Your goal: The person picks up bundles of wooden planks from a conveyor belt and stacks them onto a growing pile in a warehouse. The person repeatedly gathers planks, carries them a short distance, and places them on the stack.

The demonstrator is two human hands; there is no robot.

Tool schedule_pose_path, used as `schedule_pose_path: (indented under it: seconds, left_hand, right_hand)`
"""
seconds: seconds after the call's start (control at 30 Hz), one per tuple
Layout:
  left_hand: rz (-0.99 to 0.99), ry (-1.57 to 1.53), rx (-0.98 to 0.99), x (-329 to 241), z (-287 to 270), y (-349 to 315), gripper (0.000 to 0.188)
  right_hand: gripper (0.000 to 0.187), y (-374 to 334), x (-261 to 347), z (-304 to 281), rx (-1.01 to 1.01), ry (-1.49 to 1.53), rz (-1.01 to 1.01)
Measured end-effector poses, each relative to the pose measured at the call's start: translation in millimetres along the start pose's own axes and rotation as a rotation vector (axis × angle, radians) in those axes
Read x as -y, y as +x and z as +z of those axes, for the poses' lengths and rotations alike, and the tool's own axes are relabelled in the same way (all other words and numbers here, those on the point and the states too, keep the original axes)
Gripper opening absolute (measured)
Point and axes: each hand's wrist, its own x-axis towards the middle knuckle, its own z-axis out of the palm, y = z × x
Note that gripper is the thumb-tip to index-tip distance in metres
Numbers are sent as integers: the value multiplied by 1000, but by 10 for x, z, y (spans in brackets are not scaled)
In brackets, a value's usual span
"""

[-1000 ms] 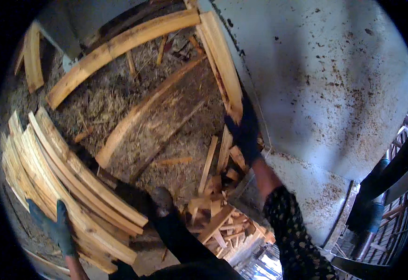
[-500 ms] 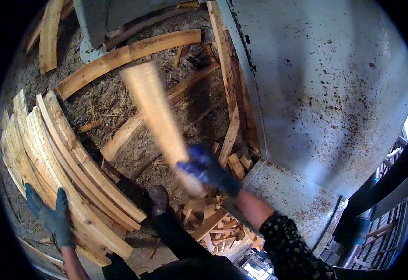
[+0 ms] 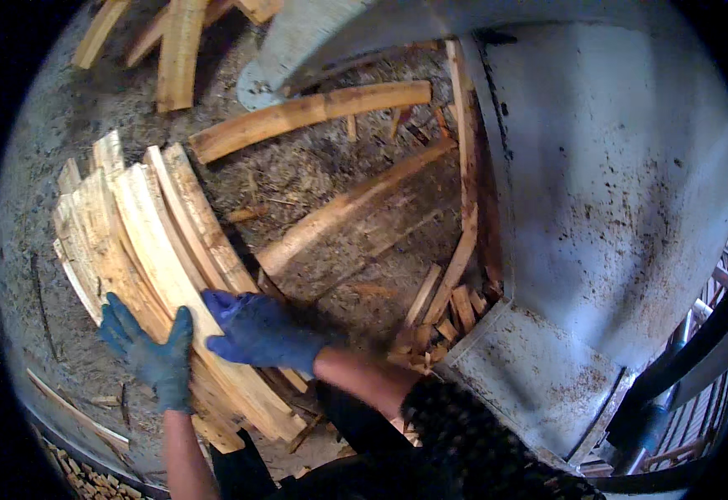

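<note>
A stack of long, slightly curved wooden planks (image 3: 156, 242) lies to the left, their lengths running away from me. My left hand (image 3: 152, 354), in a blue-green glove, rests on its left part with the fingers spread. At the right edge of the pale top plank (image 3: 185, 287) is my right hand (image 3: 268, 331), in a blue glove. Its thumb lies over that plank and its fingers are bent at the edge, some of them hidden. Both hands are close together on the stack.
A large grey metal housing (image 3: 597, 200) with rust spots fills the right. Loose planks (image 3: 306, 117) lie on the debris-covered ground (image 3: 314, 179) ahead. Short wood offcuts (image 3: 456, 312) are heaped beside the housing. More planks (image 3: 181, 58) are at the far left.
My right hand has moved left from the middle to the stack. The plank it was swinging no longer shows in it. My left hand stays on the stack; the whole view has shifted.
</note>
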Motion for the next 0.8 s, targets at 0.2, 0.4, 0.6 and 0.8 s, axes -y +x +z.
schedule_pose_path:
  seconds: [0.2,0.4,0.6,0.8]
  left_hand:
    - [-107,-16,45,-47,-62,-14,114]
    - [-57,-100,61,-46,-80,-4,115]
    - [-72,-26,57,-25,-68,29,113]
    - [-125,-36,67,-63,-103,15,112]
  right_hand:
    - [66,837,-755,-1366,-599,-569,-2]
    - [60,1182,-1645,-1741,-672,-1198,81]
    - [47,1087,-1085,-1847,-180,-981,248]
    - [65,751,-1222,-1713,-344,-826,-48]
